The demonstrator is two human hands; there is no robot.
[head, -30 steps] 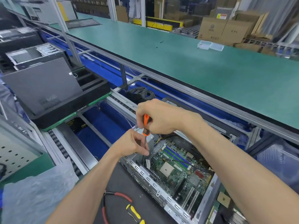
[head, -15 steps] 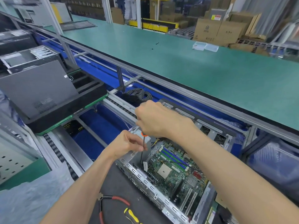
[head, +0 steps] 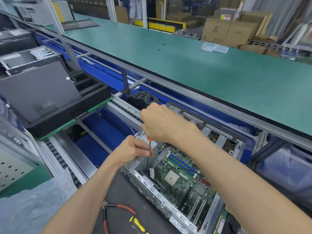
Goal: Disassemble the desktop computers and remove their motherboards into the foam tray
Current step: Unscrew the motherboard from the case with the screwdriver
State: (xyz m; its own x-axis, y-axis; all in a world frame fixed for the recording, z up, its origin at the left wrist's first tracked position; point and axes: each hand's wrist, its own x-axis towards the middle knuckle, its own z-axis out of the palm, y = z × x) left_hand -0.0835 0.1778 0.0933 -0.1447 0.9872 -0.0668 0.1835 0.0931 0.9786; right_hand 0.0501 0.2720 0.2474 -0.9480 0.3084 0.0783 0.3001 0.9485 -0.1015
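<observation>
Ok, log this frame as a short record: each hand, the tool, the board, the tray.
right hand: grips the screwdriver handle from above
left hand: pinches the shaft, steadying it
screwdriver tip: down inside the open computer case, at the near-left corner of the motherboard
motherboard: still in the case
foam tray: left, on the conveyor, a grey panel leaning across it

A dark mat (head: 128, 196) covers the near surface; on it lie the open case (head: 162, 205) at 5 o'clock, red-handled pliers (head: 118, 206) and a yellow tool (head: 139, 224) at 6. The green surface (head: 194, 70) beyond carries two clear boxes (head: 214, 47) at 1 o'clock and small dark bits (head: 163, 43) at 12
</observation>
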